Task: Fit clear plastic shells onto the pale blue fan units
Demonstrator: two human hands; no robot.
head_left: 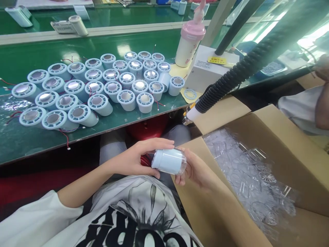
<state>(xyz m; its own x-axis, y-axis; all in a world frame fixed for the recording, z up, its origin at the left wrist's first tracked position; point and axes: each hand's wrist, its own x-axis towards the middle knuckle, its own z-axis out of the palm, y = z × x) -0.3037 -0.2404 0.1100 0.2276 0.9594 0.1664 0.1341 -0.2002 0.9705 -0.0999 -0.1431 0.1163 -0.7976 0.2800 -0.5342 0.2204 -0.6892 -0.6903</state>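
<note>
- A white printed shirt (138, 221) lies nearest, the wearer's forearms angling inward above it.
- One pale blue cylinder (168, 161) in a clear cover (184, 162) sits sideways between the two hands.
- Left hand (137, 156): curled round the cylinder's left end, fingers above, thumb below.
- Right hand (196, 168): gripping the covered right end, fingers bent.
- Bench (102, 135): thirty-odd similar blue units (97, 100), mostly upright, beside one pink-lidded bottle (189, 43).
- One cardboard box (288, 164), right: clear plastic parts (246, 181), too jumbled to count.
</note>
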